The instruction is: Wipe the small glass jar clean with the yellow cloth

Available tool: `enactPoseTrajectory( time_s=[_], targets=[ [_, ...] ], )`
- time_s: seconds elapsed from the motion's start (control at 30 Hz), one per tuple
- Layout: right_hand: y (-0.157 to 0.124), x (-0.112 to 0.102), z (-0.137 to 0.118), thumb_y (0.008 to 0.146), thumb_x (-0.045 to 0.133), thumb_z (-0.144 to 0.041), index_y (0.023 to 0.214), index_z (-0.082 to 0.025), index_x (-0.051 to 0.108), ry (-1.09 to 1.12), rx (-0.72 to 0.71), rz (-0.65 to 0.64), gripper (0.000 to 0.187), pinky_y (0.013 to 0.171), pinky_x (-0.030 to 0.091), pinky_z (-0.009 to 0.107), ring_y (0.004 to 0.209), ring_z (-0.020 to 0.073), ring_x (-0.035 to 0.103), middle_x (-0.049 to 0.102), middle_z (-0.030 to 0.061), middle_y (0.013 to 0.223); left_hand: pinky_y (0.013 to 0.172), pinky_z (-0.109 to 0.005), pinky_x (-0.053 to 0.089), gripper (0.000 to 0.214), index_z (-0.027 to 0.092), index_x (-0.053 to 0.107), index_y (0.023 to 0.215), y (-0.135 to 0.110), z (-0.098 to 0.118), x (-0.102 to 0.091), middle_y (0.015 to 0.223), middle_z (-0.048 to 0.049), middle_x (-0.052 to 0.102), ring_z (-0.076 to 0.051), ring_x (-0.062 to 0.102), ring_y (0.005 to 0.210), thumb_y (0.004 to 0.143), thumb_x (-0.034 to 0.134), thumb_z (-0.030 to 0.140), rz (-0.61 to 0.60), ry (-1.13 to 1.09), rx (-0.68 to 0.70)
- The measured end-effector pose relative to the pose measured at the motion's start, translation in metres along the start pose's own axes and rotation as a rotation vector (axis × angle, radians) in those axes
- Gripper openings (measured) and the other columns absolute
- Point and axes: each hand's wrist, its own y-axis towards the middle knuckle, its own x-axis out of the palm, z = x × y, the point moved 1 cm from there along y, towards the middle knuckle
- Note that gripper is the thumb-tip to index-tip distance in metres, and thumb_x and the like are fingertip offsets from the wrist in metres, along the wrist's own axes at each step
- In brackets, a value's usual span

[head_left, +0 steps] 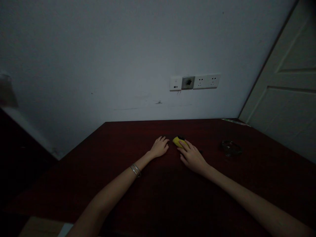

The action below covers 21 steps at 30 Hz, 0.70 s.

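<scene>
My right hand rests on the dark red table, its fingers over a small rounded yellow and black object. Part of that object is hidden under the fingers, and in the dim light I cannot make out its kind. Just left of it, my left hand lies palm down on the tabletop with its fingers stretched out and nothing in them. A small gap separates the left fingertips from the yellow object. Bracelets circle my left wrist.
A clear glass dish stands on the table to the right. A thin strip lies at the back right edge. Behind is a white wall with several socket plates; a panelled door is at the right.
</scene>
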Motion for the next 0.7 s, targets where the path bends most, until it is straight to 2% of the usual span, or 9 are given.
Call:
enactPoseTrajectory(
  time_s=[0.23, 0.7],
  targets=[
    [-0.0019, -0.0028, -0.0016, 0.085, 0.048, -0.019, 0.109, -0.015, 0.066, 0.06, 0.032, 0.012, 0.03, 0.099, 0.043, 0.05, 0.132, 0.0345, 0.035, 0.048, 0.0147, 0.139, 0.115, -0.04, 0.024, 0.041, 0.015, 0.052, 0.128, 0.0004, -0.0024, 0.0004, 0.143, -0.0121, 0.044, -0.024, 0.033, 0.137, 0.09, 0.04, 0.026, -0.024, 0.062, 0.022],
    [-0.0019, 0.0042, 0.002, 0.085, 0.049, -0.019, 0.109, -0.015, 0.066, 0.068, 0.038, 0.019, 0.03, 0.097, 0.044, 0.05, 0.131, 0.0363, 0.036, 0.048, 0.015, 0.138, 0.114, -0.041, 0.025, 0.041, 0.014, 0.051, 0.128, -0.0007, 0.0003, -0.0018, 0.143, -0.0126, 0.044, -0.024, 0.032, 0.138, 0.091, 0.038, 0.026, -0.027, 0.103, 0.037]
  ],
)
